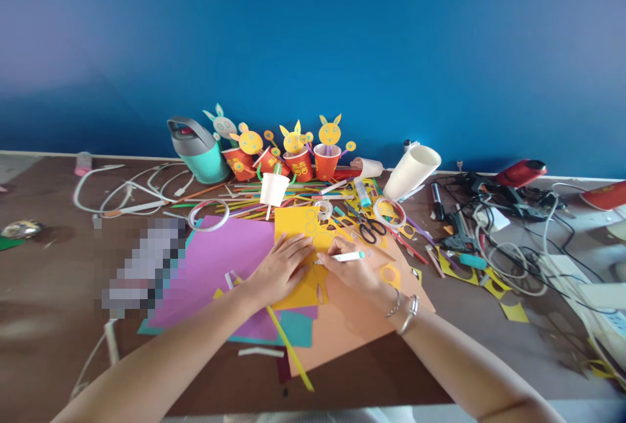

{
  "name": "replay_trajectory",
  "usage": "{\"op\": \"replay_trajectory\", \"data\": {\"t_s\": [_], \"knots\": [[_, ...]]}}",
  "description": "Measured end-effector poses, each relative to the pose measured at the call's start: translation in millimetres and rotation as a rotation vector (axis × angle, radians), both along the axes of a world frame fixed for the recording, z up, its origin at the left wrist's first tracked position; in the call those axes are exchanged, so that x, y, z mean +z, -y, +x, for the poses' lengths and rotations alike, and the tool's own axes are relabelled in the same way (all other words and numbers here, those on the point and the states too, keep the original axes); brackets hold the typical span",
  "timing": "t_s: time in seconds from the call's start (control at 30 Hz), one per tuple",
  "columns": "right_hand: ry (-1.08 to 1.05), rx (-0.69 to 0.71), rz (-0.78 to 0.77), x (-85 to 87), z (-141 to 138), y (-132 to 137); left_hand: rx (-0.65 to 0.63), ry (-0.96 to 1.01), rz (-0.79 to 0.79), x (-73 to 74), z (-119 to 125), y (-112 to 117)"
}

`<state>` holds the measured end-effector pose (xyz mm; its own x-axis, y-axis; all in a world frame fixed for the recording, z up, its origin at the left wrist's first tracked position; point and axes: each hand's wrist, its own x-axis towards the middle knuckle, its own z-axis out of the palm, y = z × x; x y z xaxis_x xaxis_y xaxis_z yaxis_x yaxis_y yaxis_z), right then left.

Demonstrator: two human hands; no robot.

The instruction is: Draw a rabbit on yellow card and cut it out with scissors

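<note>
My left hand lies flat with its fingers stretched over the left side of a yellow paper sheet. In my right hand is a white marker with a green end, its tip down at the yellow sheet. Small drawn outlines show on that sheet near its top and around the marker tip. Beneath it are a purple sheet on the left and a peach sheet on the right. Scissors with dark handles lie just beyond my right hand.
Red paper cups with yellow paper animal heads stand along the wall, beside a turquoise flask. Stacked white cups lean at the back right. A glue gun, cables and yellow scraps crowd the right side.
</note>
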<state>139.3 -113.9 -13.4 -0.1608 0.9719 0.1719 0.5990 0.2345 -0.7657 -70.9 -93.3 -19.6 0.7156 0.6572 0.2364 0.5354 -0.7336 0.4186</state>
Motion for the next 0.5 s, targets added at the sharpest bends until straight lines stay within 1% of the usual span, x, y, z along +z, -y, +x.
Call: {"op": "replay_trajectory", "data": {"t_s": [0.1, 0.17, 0.33, 0.5], "knots": [[-0.071, 0.002, -0.055, 2.3, 0.1, 1.7, 0.002, -0.003, -0.002, 0.5, 0.2, 0.0], [-0.088, -0.023, -0.064, 3.6, 0.1, 2.3, 0.003, -0.004, -0.003, 0.5, 0.3, 0.0], [-0.085, -0.015, -0.084, 5.1, -0.6, 1.4, 0.003, -0.014, -0.006, 0.5, 0.6, 0.2], [-0.057, -0.024, -0.064, 2.3, 0.5, 1.7, 0.005, -0.027, -0.011, 1.3, 0.9, 0.0]]}}
